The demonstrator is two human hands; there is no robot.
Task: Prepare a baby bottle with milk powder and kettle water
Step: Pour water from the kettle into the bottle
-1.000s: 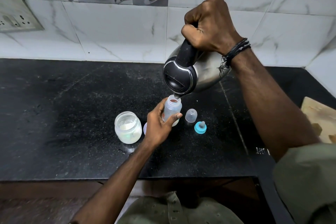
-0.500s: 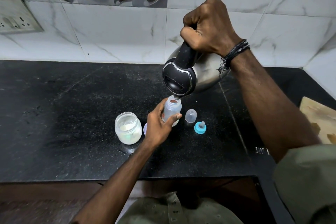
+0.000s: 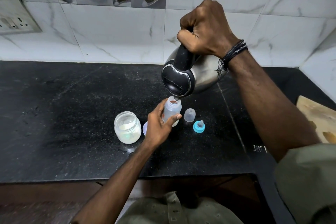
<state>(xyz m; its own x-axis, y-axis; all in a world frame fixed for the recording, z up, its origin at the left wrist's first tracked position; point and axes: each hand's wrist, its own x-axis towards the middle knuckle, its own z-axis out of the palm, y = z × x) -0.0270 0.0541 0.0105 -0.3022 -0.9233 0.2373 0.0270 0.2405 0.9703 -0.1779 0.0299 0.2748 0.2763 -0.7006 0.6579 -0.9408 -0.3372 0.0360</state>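
A clear baby bottle stands upright on the black counter, and my left hand is wrapped around its lower half. My right hand grips the black handle of a steel kettle, which is tipped forward with its spout right over the bottle's open mouth. Left of the bottle sits an open glass jar of white milk powder. The bottle's clear cap and blue-ringed teat lie on the counter just right of the bottle.
A round pale lid lies between jar and left hand, partly hidden. A wooden board rests at the counter's right end. A wall socket plate is on the tiled wall at the left. The counter's front edge runs below my arms.
Both hands, the kettle and the bottle hold nearly the same pose across the frames; the kettle stays tipped over the bottle's mouth.
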